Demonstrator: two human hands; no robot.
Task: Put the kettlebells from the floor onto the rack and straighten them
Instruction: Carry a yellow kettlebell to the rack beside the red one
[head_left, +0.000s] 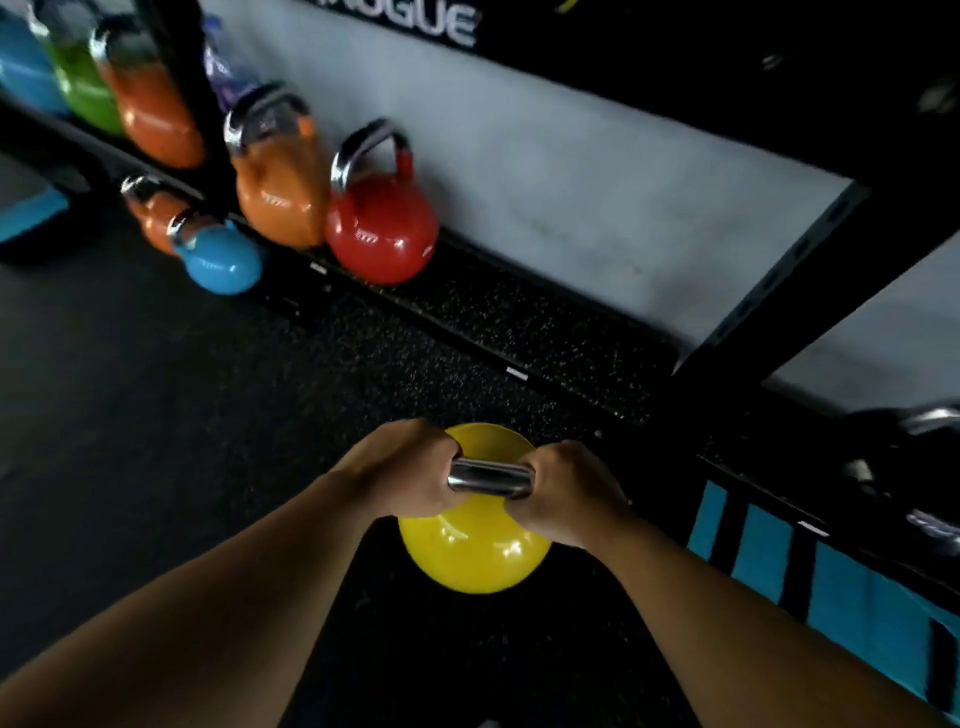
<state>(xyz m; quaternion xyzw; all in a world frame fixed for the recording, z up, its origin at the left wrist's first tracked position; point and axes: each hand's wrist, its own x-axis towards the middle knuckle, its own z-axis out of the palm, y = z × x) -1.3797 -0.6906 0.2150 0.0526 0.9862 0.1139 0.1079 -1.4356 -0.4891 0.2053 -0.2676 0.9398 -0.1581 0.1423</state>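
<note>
A yellow kettlebell (475, 556) with a chrome handle hangs low in the middle of the view, held above the dark floor just in front of the rack. My left hand (400, 467) is shut on the left end of its handle, and my right hand (566, 491) is shut on the right end. On the rack's speckled shelf (519, 322) stand a red kettlebell (382, 234) and an orange kettlebell (280, 187). A blue kettlebell (221, 257) and a small orange kettlebell (150, 213) sit lower at the left, by the rack's front edge.
More kettlebells, blue (26, 67), green (83, 83) and orange (156, 114), line the shelf at the far left behind a black upright (192, 88). A slanted black rack post (810, 270) crosses at the right. A teal-and-black mat (831, 582) lies at the lower right.
</note>
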